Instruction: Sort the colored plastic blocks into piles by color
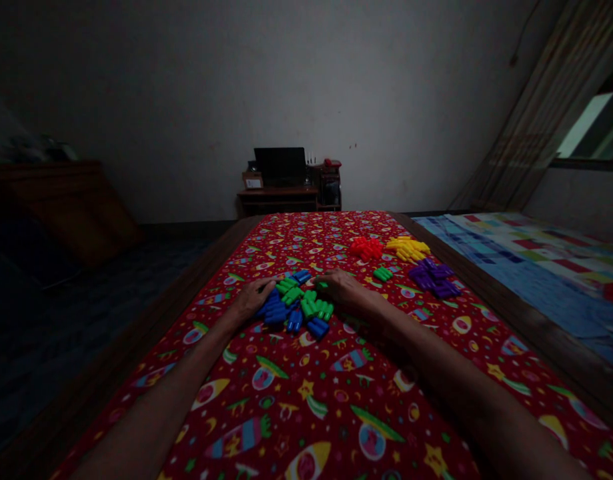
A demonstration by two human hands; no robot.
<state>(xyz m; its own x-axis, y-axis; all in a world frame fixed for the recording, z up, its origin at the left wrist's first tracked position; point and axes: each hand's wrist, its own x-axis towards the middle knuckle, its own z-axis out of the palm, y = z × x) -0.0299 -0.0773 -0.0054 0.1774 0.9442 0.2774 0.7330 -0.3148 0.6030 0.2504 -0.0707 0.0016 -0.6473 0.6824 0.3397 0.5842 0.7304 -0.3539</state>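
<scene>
2 hands rest on our mixed pile of blue and green pieces [297, 307]: our left hand [251, 299] lies loosely curled against its near-left edge, our right hand [342, 288] touches its far-right edge, fingers bent; whether they pinch a piece, we cannot tell.

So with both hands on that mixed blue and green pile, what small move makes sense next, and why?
Probably the right hand lifts one green piece from the mixed pile toward the small green group. Red, yellow and purple already lie in separate piles.
</scene>
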